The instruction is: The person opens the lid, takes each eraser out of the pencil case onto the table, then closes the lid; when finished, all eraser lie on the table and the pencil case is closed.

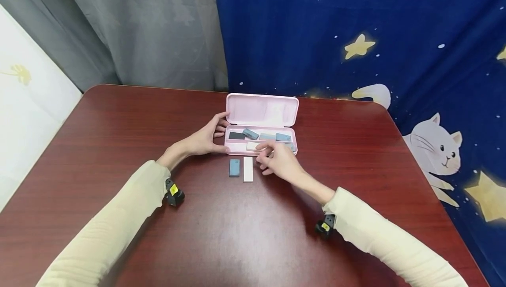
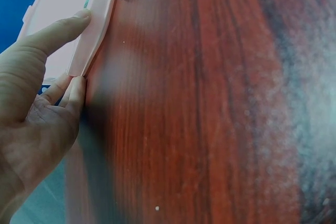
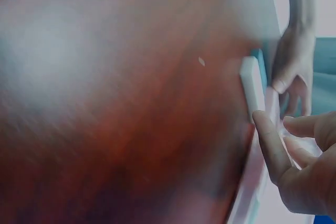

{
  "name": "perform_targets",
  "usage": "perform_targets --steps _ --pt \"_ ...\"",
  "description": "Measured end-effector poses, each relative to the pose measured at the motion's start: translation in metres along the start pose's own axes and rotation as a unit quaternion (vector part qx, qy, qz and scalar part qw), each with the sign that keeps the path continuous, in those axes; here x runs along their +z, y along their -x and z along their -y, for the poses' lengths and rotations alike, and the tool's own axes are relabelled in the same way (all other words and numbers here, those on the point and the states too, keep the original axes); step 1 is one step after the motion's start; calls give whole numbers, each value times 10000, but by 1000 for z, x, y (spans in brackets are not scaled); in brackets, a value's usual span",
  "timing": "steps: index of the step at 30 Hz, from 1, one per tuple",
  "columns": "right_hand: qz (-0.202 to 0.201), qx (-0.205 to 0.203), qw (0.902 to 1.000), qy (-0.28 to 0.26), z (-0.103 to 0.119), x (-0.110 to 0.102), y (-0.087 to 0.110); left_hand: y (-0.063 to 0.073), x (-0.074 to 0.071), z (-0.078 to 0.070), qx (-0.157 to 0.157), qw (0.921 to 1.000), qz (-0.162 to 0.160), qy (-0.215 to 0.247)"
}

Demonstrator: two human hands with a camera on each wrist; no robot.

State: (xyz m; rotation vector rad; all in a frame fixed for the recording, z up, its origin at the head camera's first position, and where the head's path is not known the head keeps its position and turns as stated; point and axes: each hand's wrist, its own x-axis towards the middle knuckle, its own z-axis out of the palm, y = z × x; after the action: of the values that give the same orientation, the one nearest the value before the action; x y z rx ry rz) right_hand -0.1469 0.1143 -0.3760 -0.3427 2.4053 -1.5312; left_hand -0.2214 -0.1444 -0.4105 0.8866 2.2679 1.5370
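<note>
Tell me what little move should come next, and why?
Perhaps the right hand should pinch the white block on the table: it lies beside that hand, outside the pink case, while other blocks sit inside and the left hand holds the case's end.

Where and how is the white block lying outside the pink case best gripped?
Probably pinch the white block by its long sides, toward the end away from the pink case, coming from above: it lies flat, is long and narrow, and a gap separates it from the blue block beside it.
</note>
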Motion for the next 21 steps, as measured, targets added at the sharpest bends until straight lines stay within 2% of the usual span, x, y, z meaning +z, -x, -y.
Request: perform_targets --steps 4,7,9,12,16,18,21 --pt "-91 -196 9997 89 4 -13 -13 0 -1 -2 19 10000 -66 34" --pt "-99 -445 9979 458 6 -24 -25 0 -1 -3 -2 10000 -50 9" --pt "-47 -679 9928 982 6 -29 -32 1 0 -2 -16 10000 -15 -7" --pt "97 -979 9753 1977 6 -33 -39 1 1 -1 -29 10000 8 -1" --pt "172 -1316 9421 3080 6 -29 -44 0 1 -1 -11 10000 -22 50" --pt "147 -1430 9304 3371 6 -24 -44 0 1 -1 23 9999 -21 98" --pt "41 -1576 9183 3631 6 -18 -42 0 1 -1 34 9999 -37 137"
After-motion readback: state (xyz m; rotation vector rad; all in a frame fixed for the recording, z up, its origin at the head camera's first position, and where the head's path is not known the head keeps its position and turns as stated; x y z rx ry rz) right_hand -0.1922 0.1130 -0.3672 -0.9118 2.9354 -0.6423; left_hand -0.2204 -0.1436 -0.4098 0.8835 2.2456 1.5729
